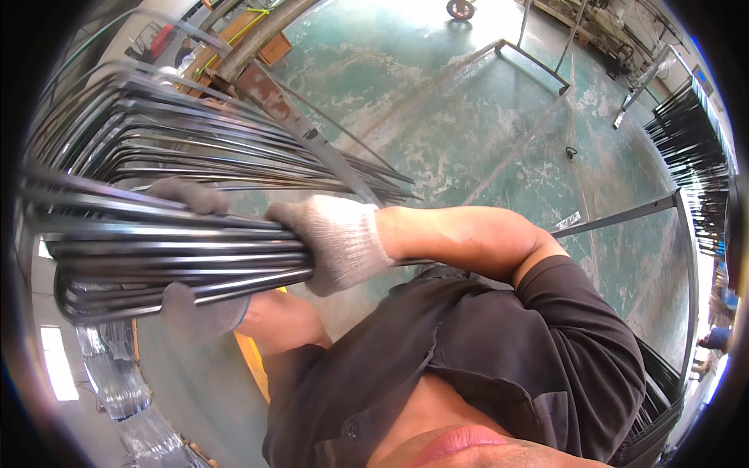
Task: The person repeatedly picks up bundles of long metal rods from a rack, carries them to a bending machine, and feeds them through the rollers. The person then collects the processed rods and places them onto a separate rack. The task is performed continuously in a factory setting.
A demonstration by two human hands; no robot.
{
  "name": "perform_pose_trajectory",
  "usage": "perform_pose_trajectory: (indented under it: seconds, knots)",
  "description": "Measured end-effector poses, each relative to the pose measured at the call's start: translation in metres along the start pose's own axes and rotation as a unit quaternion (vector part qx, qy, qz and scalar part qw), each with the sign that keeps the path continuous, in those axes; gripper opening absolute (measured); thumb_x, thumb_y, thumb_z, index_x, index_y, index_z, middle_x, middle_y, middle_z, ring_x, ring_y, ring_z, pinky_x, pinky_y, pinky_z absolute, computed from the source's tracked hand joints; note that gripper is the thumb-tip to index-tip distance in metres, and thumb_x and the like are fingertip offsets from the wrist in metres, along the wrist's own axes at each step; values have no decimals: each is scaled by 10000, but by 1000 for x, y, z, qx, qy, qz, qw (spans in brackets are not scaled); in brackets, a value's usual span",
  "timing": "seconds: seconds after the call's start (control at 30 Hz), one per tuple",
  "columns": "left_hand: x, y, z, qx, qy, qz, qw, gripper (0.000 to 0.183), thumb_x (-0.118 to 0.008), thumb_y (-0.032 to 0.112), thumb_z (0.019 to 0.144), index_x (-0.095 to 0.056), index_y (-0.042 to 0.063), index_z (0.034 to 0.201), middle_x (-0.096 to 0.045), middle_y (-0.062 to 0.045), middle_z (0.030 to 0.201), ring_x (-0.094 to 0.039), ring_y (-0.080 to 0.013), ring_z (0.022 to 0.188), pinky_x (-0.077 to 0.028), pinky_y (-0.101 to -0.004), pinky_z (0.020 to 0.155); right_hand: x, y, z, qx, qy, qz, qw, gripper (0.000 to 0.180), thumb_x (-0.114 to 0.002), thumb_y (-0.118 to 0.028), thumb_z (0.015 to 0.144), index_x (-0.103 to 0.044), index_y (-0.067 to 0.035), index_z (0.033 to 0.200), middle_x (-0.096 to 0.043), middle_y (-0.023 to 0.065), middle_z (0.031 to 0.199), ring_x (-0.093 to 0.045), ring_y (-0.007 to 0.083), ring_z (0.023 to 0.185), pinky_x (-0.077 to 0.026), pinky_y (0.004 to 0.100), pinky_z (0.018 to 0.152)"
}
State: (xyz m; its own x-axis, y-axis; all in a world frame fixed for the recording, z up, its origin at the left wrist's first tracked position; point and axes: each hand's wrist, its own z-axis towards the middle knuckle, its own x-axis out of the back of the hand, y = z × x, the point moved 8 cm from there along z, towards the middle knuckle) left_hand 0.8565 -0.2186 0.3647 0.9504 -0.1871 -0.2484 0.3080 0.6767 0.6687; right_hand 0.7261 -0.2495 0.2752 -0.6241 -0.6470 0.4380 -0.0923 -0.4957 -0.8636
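Observation:
A bundle of dark, shiny bent metal tubes [193,245] lies across both of my hands, its bent ends towards the left rim and blurred. My right hand [339,245], in a whitish knitted work glove, is closed around the bundle's right part. From below, my left hand [205,313] in a grey glove clasps it farther left. Its thumb is on the near side, and grey glove fingers show over the far side. Just beyond the bundle, more bent metal tubes [193,140] hang in rows at a metal rack bar [310,134].
Another rack of dark tubes [690,146] stands at the right rim. A metal frame [620,216] rises beside me on the right. The worn green floor [433,128] carries a wheel [461,9]. Plastic-wrapped material [120,392] lies at lower left, near a yellow bar [254,362].

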Motion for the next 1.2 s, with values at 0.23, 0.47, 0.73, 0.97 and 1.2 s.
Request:
perform_pose_trajectory:
  seconds: [0.23, 0.47, 0.73, 0.97, 1.2]
  knots:
    - [-38, 130, -20, -197, -100, 233, 947, 568, -668, 263, 883, -565, -1, 1375, -686, -118, 1094, -621, -218, 941, -493, -322, 899, -11, -83, -25, 199, -4, 23, 980, 485, -837, -178, 752, -667, -37, 1184, -768, 206, 976, -763, 432, 975, -596, 476, 797]
    - [-115, 181, -60, -79, -211, 271, 936, 506, -842, 305, 923, -456, 68, 1149, -457, -47, 1032, -478, -131, 954, -421, -292, 933, -7, -132, -117, 260, 10, 38, 965, 596, -929, -511, 815, -695, -32, 1083, -764, 184, 886, -769, 397, 847, -606, 462, 732]
    - [-172, 202, -126, -141, -211, 376, 891, 418, -670, 179, 1032, -576, -74, 1352, -629, -232, 1347, -623, -283, 1249, -493, -418, 1132, -23, -128, -247, 145, -17, 92, 985, 650, -850, -183, 597, -688, -29, 1207, -768, 215, 993, -753, 449, 1002, -603, 483, 867]
    - [-296, 130, -153, -106, -248, 87, 959, 574, -647, 88, 967, -439, 67, 1502, -533, -119, 1166, -530, -173, 1086, -485, -314, 1037, 10, -115, -327, 129, 106, 27, 986, 629, -846, -160, 642, -675, -34, 1235, -767, 206, 983, -752, 436, 997, -592, 489, 852]
    - [-382, 31, -125, 10, -161, -48, 986, 757, -686, -17, 714, -477, 5, 1441, -504, -174, 1153, -533, -288, 1022, -491, -438, 888, 83, -57, -410, -12, 275, -47, 960, 408, -805, -91, 712, -678, -78, 1100, -739, 196, 857, -752, 447, 889, -580, 496, 752]
